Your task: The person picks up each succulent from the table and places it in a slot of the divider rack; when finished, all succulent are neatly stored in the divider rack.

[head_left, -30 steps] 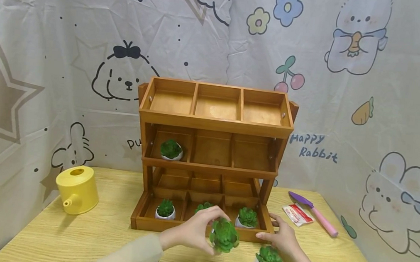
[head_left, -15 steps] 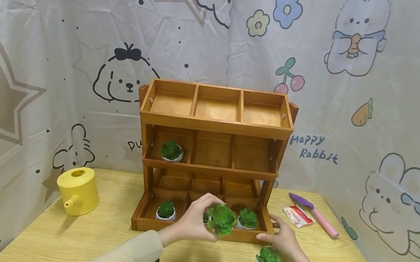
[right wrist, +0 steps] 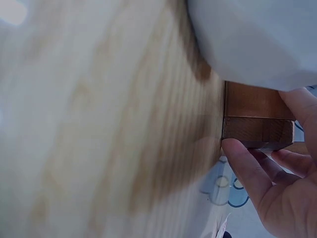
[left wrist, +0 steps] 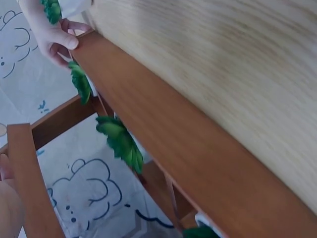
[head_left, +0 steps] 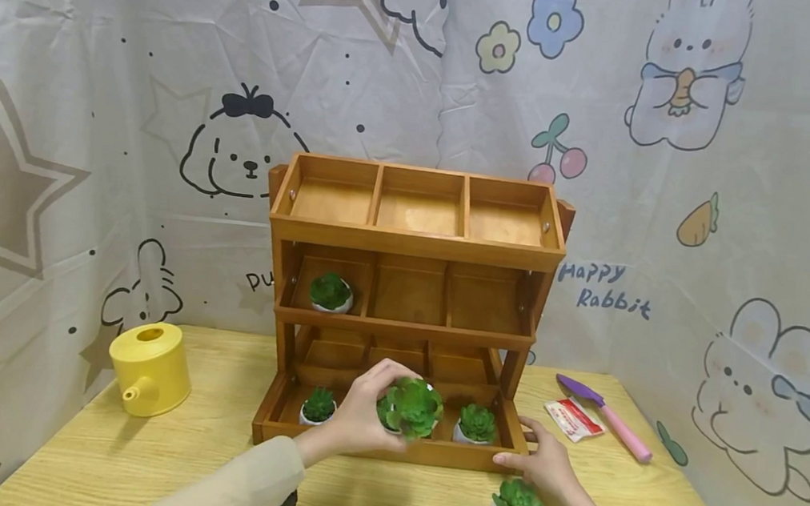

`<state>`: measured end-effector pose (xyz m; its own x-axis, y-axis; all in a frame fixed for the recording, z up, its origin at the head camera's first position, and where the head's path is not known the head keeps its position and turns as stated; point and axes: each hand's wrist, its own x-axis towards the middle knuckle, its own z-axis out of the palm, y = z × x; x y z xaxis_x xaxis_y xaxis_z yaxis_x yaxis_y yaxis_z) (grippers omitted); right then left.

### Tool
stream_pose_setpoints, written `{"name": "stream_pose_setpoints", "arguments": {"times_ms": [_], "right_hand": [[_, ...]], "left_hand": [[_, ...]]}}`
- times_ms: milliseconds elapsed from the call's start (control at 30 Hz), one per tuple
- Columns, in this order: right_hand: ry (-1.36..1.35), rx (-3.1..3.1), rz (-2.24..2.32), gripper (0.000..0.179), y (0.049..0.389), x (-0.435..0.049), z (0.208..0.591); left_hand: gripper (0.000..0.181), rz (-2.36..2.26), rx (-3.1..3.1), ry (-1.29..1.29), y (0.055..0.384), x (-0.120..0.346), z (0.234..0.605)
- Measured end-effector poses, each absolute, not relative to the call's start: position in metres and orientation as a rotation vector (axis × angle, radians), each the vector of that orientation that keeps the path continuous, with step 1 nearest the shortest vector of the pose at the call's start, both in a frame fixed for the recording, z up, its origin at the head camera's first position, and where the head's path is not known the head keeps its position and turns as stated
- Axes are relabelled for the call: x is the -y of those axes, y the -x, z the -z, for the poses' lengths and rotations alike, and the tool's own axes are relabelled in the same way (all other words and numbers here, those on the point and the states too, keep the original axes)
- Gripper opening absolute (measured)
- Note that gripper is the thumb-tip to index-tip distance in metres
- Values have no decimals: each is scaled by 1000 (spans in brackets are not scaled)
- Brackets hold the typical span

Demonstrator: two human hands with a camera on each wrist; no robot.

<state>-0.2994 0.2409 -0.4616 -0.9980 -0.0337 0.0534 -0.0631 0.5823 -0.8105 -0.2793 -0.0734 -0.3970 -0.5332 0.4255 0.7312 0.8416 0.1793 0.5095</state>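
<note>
Fingers curled round a potted succulent, a person's left hand holds it at the lower middle compartment of a wooden rack, whose near right corner the right hand grips (apparently for steadiness). Too low a reach could topple the middle plant.

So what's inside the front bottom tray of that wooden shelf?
A left plant and a right plant sit at its ends, with a middle plant between them. In the head view, the left hand and the held plant hide most of that middle one.
</note>
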Motion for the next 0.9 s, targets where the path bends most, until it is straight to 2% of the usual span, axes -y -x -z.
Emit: {"name": "stream_pose_setpoints", "arguments": {"times_ms": [267, 900], "right_hand": [[-74, 2767, -1420, 94, 299, -239, 461], [-76, 2776, -1403, 94, 298, -240, 462]], "left_hand": [[74, 1204, 1905, 1150, 290, 80, 385], [68, 1117, 1747, 868, 314, 74, 355]]}}
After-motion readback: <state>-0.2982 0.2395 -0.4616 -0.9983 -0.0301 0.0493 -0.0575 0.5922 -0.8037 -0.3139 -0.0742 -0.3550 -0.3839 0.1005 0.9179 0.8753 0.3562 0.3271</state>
